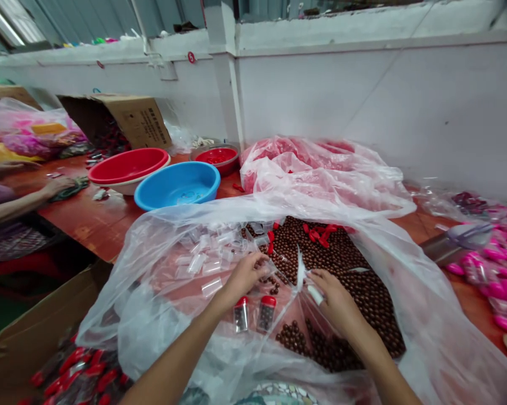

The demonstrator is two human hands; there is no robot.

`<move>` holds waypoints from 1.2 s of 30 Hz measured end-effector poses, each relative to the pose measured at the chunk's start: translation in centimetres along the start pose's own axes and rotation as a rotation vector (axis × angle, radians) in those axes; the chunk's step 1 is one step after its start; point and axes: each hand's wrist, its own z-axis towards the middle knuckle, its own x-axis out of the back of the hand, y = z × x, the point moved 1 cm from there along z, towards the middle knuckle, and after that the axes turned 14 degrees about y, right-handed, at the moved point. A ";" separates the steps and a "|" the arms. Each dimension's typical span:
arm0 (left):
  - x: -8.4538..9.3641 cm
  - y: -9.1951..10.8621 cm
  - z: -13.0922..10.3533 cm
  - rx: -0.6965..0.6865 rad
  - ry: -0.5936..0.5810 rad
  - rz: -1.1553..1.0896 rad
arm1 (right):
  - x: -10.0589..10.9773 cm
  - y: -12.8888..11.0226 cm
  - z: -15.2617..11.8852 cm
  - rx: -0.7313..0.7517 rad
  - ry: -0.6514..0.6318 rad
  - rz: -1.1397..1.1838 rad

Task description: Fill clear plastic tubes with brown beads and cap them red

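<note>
My left hand (245, 277) is closed, its fingertips together over the left edge of the brown beads; what they hold, if anything, is hard to see against clear plastic. My right hand (335, 298) pinches a raised fold of the clear plastic bag (299, 273), with something white (315, 293) around or against its thumb. Brown round beads (363, 292) lie spread on the plastic around it. Two small clear bottles with red caps, one on the left (241, 315) and one on the right (265, 315), stand below my left hand. Empty clear bottles (197, 262) lie beyond it.
Red caps (321, 233) lie on the beads. Behind are a blue basin (177, 185), a red basin (129, 164) and a bag of red pieces (316, 169). Filled bottles (84, 374) fill a carton at lower left. Another person's arm (21, 207) rests at left; pink packets (496, 270) lie right.
</note>
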 end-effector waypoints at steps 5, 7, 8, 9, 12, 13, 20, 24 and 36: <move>-2.8 0.2 1.8 -0.109 -0.126 0.252 | -0.3 4.5 4.2 -0.105 0.164 -0.185; -3.3 0.2 2.5 -0.078 -0.142 0.276 | -0.7 5.9 5.3 -0.146 0.190 -0.214; -3.5 0.1 2.9 -0.061 -0.143 0.282 | -0.9 6.4 5.6 -0.160 0.195 -0.223; -3.8 0.0 3.2 -0.044 -0.143 0.290 | -1.2 6.7 5.9 -0.170 0.197 -0.228; -4.9 -0.2 4.1 0.000 -0.146 0.290 | -1.7 7.1 6.1 -0.177 0.181 -0.223; -5.4 -0.2 4.4 0.007 -0.145 0.282 | -1.9 7.1 6.2 -0.176 0.172 -0.217; -9.0 -0.5 5.2 0.012 0.026 0.187 | -2.1 6.9 6.1 -0.194 0.146 -0.166; -10.6 -0.8 5.5 0.042 0.135 0.124 | -2.5 7.0 6.2 -0.242 0.166 -0.112; -11.4 -2.0 6.1 0.165 0.221 -0.186 | -2.6 7.1 6.3 -0.470 0.298 0.256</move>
